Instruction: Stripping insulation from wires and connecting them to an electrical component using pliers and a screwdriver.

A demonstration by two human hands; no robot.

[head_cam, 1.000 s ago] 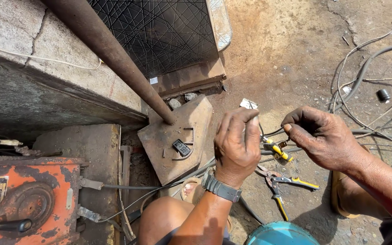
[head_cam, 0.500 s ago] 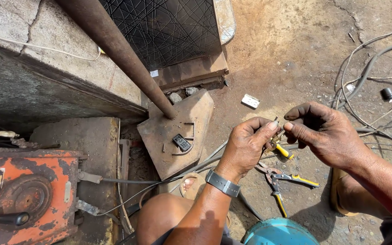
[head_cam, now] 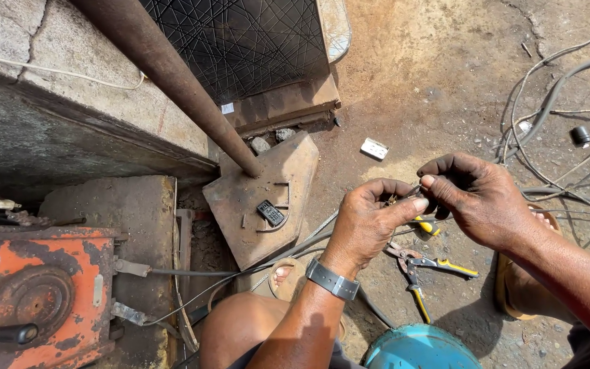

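Since half a second ago both hands have drifted only slightly, staying locked together above the dirt while the left thumb has slid further toward the right fingertips. Now the left hand, a dark watch strap on its wrist, is curled narrow, thumb and forefinger pinched on a thin bare wire end that the right hand also nips between thumb and forefinger; the fingertips of the two hands touch. Just under them a small yellow-handled tool pokes out from beneath the left palm; whether either hand grips it I cannot tell. Below, on the ground, lie yellow-handled metal pliers, apart from both hands. A small white rectangular socket plate rests on the dirt above the left hand. Grey cables loop at the right, and a rusty orange welding machine sits at lower left beside a rusted steel pipe on its base plate.
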